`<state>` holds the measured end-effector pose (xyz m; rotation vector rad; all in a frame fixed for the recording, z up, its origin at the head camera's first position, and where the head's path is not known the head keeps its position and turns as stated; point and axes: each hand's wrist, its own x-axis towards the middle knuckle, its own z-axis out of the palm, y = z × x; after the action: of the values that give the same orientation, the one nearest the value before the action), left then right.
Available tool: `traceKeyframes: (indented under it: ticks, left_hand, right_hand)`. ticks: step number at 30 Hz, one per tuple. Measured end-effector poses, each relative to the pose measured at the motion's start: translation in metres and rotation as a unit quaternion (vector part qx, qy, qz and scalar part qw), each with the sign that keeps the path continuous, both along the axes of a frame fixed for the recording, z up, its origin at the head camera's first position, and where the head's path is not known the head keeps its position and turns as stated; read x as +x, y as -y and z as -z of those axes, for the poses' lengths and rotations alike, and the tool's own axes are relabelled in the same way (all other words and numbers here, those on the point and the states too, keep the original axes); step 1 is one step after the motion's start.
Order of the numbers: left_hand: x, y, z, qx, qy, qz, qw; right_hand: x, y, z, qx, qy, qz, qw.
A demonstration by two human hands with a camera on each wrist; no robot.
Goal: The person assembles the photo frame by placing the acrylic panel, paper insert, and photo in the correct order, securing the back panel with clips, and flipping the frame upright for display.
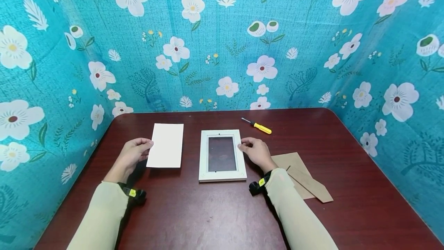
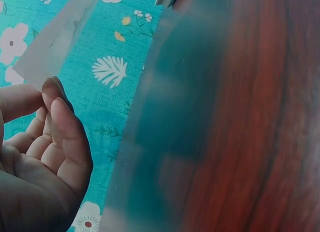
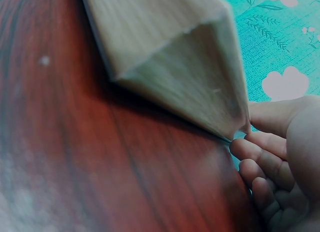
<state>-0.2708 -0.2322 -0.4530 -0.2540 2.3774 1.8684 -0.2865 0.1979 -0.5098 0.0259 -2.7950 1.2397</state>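
Note:
My left hand (image 1: pixel 133 153) pinches a blank white sheet (image 1: pixel 165 146) by its left edge, holding it close over the table. In the left wrist view, thumb and fingertips meet at the corner of that sheet (image 2: pixel 52 44). To its right lies a white picture frame (image 1: pixel 205 157) around a dark rectangular opening. My right hand (image 1: pixel 257 152) grips the frame's right side. Seen in the right wrist view, the thumb is on one side of the frame's edge (image 3: pixel 195 76) and the fingers (image 3: pixel 262 159) curl at the other.
A screwdriver (image 1: pixel 262 128) with a yellow handle lies behind the frame to the right. Under the right forearm rests a brown backing board (image 1: pixel 293 161) with a stand leg (image 1: pixel 312 185). Floral blue cloth (image 1: pixel 215 49) hangs around the dark red table (image 1: pixel 194 215) on three sides.

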Motion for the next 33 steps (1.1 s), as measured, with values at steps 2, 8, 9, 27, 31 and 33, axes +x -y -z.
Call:
traceKeyframes:
  ticks: [2,8,9,27,31,33]
  left_hand:
    - [-0.001,-0.002,0.000,0.009,0.000,0.001,1.0000]
    - [-0.001,-0.007,0.001,0.029,0.000,-0.004,0.9996]
    - [-0.002,-0.008,0.001,0.031,0.001,-0.005,0.9995]
    - [-0.004,-0.025,0.006,0.050,0.009,-0.007,0.9987]
    - [-0.004,-0.030,0.008,0.051,0.011,-0.007,0.9986]
    - [-0.004,-0.032,0.009,0.055,0.011,-0.005,0.9984]
  right_hand:
    - [0.000,0.000,-0.001,0.001,-0.001,0.001,1.000]
    - [0.000,0.001,-0.001,0.004,-0.001,0.000,1.000]
    - [0.000,0.001,-0.001,0.005,0.000,0.000,1.000]
    - [-0.001,0.000,0.002,0.006,-0.003,0.003,1.000]
    - [-0.002,0.000,0.002,0.008,-0.006,0.002,1.000]
    - [-0.002,0.000,0.002,0.008,-0.005,0.002,1.000]
